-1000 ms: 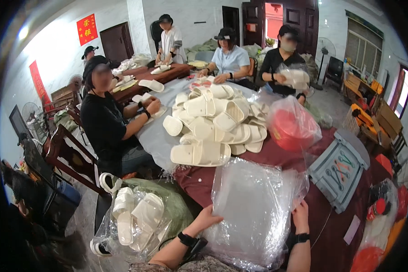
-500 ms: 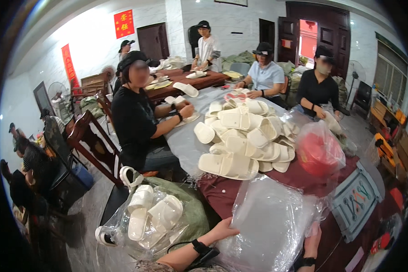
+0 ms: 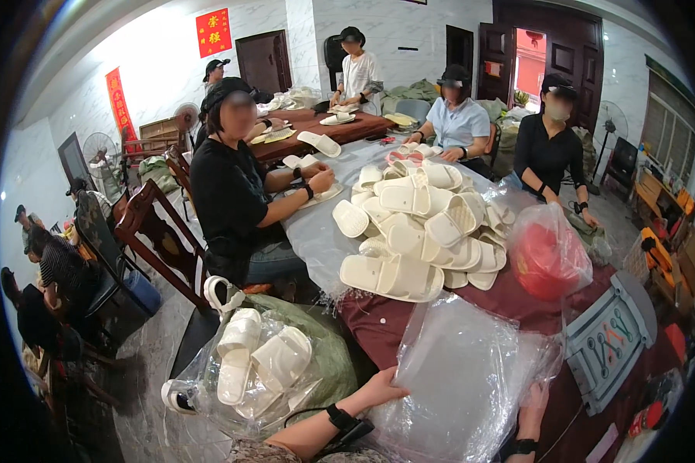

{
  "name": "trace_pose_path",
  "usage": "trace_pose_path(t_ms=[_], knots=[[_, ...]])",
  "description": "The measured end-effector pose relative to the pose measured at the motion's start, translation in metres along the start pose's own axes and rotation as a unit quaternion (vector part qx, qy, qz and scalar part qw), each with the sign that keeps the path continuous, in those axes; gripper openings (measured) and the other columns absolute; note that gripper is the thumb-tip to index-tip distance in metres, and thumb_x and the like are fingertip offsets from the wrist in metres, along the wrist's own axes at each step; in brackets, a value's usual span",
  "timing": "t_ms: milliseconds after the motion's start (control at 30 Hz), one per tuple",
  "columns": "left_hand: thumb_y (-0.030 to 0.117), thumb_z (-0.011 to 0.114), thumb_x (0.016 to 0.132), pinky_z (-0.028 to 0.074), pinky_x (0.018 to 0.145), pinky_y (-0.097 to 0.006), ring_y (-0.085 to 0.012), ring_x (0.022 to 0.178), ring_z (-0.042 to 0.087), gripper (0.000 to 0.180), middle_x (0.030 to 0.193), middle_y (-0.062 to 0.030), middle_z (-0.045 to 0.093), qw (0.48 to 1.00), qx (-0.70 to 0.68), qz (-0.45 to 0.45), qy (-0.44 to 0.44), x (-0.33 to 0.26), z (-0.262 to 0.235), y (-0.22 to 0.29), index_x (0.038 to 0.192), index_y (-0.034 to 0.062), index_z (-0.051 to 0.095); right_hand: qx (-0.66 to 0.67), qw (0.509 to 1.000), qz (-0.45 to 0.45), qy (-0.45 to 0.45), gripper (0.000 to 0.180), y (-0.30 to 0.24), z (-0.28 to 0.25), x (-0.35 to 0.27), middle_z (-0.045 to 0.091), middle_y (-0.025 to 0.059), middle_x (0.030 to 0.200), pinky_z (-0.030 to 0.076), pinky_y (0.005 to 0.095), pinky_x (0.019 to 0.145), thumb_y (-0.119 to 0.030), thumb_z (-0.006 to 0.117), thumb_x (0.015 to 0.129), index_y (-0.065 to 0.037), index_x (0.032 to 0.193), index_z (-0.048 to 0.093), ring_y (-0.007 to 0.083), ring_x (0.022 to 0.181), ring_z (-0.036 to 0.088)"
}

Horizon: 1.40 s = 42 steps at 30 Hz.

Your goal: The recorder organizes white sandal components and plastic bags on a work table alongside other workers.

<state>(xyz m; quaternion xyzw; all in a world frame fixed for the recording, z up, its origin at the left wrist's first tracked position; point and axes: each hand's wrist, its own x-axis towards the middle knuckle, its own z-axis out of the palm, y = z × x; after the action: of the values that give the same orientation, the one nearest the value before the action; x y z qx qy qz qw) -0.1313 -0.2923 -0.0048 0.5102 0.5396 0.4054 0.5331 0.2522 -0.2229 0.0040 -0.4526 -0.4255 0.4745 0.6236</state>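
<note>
the person's left hand (image 3: 380, 390) pinches the left edge of the clear plastic bags (image 3: 459, 355), near side of the cream slipper pile (image 3: 409, 197); right hand (image 3: 533, 401) veiled by film, grip unclear. slick layers could slide off the maroon tablecloth (image 3: 367, 328) if either side slackens.

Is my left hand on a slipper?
No, the left hand is at the left edge of the clear plastic.
</note>
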Motion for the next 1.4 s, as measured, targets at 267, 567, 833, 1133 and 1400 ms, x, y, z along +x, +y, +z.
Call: trace_pose_path(t_ms=[267,567,833,1133,1400], knots=[[0.014,0.074,0.08,0.048,0.089,-0.031,-0.0157,0.098,0.061,0.053,0.108,-0.0102,0.066,1.0,-0.021,0.011,0.006,0.001,0.002,-0.004,0.126,-0.0029,0.053,-0.122,0.992,0.019,0.002,0.031,0.016,-0.023,0.001,0.056,0.0181,0.117,0.042,0.0348,0.094,-0.004,0.052,0.088,0.0,0.118,0.058,0.032,0.108,0.053],[0.015,0.075,0.079,0.048,0.09,-0.031,-0.0154,0.099,0.06,0.052,0.109,-0.0103,0.067,1.0,0.014,0.01,0.001,-0.007,0.001,-0.003,0.124,-0.0022,0.055,-0.208,0.977,-0.002,-0.034,0.033,0.033,-0.044,-0.01,0.056,0.0082,0.106,0.044,0.0309,0.08,-0.015,0.054,0.09,-0.004,0.121,0.056,0.0205,0.093,0.054],[0.003,0.072,0.08,0.052,0.076,-0.028,-0.0121,0.085,0.062,0.039,0.097,-0.0054,0.068,0.998,-0.048,-0.035,0.021,-0.005,-0.007,0.016,0.116,-0.0024,0.059,0.046,0.994,0.092,0.048,0.029,0.014,-0.005,0.008,0.055,-0.0008,0.088,0.042,0.0244,0.062,-0.02,0.059,0.091,-0.007,0.117,0.058,0.01,0.073,0.052],[0.002,0.071,0.078,0.052,0.078,-0.029,-0.0139,0.088,0.064,0.041,0.1,-0.0069,0.068,0.999,-0.024,-0.04,-0.009,0.006,0.01,0.018,0.117,-0.0027,0.059,0.114,0.991,-0.036,0.058,0.019,-0.042,-0.031,-0.011,0.055,-0.0018,0.094,0.033,0.0197,0.054,-0.002,0.047,0.093,-0.005,0.109,0.059,0.0048,0.072,0.045],[0.002,0.071,0.078,0.052,0.079,-0.029,-0.014,0.09,0.064,0.043,0.102,-0.0072,0.068,0.998,-0.044,-0.039,0.011,-0.007,0.0,0.014,0.119,-0.0033,0.058,0.051,0.993,-0.058,-0.087,0.011,-0.136,0.048,-0.072,0.057,-0.0015,0.081,0.036,0.0214,0.055,-0.006,0.057,0.091,-0.006,0.101,0.062,0.0061,0.066,0.049]])
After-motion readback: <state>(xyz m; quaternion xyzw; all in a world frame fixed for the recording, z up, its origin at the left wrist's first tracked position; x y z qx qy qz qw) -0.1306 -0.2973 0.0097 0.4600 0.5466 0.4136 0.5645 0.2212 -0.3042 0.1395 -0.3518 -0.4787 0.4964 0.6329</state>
